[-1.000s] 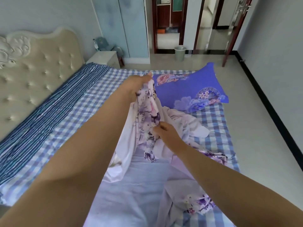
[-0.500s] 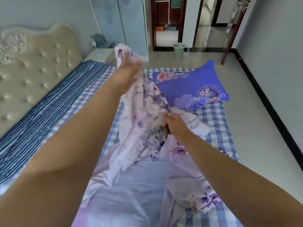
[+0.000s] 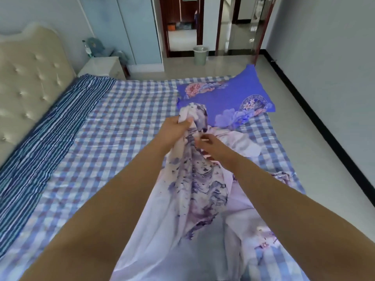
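Note:
A white cloth with a purple flower print [image 3: 194, 183] lies bunched across the checked bed sheet [image 3: 125, 122] and runs toward me. My left hand [image 3: 175, 131] grips a gathered top end of this cloth, lifted a little above the bed. My right hand [image 3: 210, 146] is just to its right, fingers curled into the cloth below the left hand's hold. A blue pillow with flower patterns [image 3: 229, 100] lies beyond both hands at the bed's far right corner.
A padded cream headboard [image 3: 26, 82] stands at the left, with a blue striped blanket [image 3: 46, 134] along it. A white nightstand [image 3: 101, 66] and a green waste bin [image 3: 199, 54] stand on the tiled floor beyond the bed. An open doorway lies behind the bin.
My left hand came down from its raised position and now holds the cloth low, close to my right hand. The right hand stayed on the cloth.

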The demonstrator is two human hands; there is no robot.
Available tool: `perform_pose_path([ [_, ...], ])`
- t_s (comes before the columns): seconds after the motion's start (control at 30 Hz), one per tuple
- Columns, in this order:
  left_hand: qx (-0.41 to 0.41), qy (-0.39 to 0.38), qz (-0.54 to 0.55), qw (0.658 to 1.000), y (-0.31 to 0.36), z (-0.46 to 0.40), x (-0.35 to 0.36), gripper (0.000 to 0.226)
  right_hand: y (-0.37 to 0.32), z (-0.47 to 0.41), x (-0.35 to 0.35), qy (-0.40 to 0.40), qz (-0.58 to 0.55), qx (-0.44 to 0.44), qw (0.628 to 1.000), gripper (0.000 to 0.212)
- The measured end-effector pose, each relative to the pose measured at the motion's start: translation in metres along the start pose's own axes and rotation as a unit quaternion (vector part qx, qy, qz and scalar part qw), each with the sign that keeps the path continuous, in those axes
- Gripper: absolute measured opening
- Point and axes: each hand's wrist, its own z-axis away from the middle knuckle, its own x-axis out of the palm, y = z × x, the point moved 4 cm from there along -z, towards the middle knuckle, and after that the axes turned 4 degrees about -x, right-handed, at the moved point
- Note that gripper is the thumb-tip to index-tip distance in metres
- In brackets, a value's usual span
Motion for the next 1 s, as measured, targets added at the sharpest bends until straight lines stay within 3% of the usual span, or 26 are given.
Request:
perform_pose_path([
  [0.1,-0.009,-0.045,-0.018,0.999,0.012,-0.012,-0.011,0.026,0.031,0.006,0.019,-0.003,0.087,0.029,0.996,0.035],
  [0.2,-0.013,-0.043,0.001,0.999,0.026,-0.025,-0.020,0.015,0.051,0.001,0.029,-0.029,0.188,0.054,0.980,0.045],
  [0.27,-0.011,-0.032,0.056,0.998,0.032,-0.035,-0.026,0.012,0.057,0.002,0.029,-0.038,0.288,0.063,0.955,0.024],
  [0.33,-0.007,-0.051,0.107,0.993,0.035,-0.043,-0.030,0.014,0.070,-0.002,0.018,0.018,0.304,0.075,0.950,0.019],
  [0.4,-0.025,-0.108,0.141,0.984,0.029,-0.052,-0.027,0.042,0.082,-0.002,0.008,0.078,0.293,0.094,0.948,0.023],
  [0.47,-0.036,-0.082,0.059,0.994,0.012,-0.048,-0.023,0.068,0.091,-0.004,0.003,0.113,0.300,0.101,0.942,0.028],
  [0.57,0.033,0.006,-0.117,0.993,-0.041,-0.018,0.006,0.072,0.085,-0.001,0.001,0.173,0.212,0.091,0.957,0.027],
  [0.67,0.026,-0.060,-0.185,0.981,-0.125,0.011,0.057,0.085,0.075,-0.005,-0.002,0.203,-0.046,0.108,0.972,0.027],
  [0.73,0.000,-0.087,-0.168,0.982,-0.159,0.031,0.082,0.076,0.071,-0.008,-0.002,0.152,-0.195,0.101,0.964,0.019],
  [0.83,-0.031,-0.022,-0.106,0.994,-0.170,0.056,0.096,0.017,0.087,-0.010,-0.008,0.096,-0.269,0.113,0.952,0.014],
  [0.9,-0.060,0.036,-0.121,0.990,-0.177,0.063,0.100,0.028,0.113,-0.004,-0.015,0.092,-0.305,0.137,0.938,0.024],
  [1.0,-0.113,0.046,-0.153,0.981,-0.191,0.068,0.116,0.036,0.160,0.011,-0.023,0.054,-0.329,0.169,0.928,0.028],
])
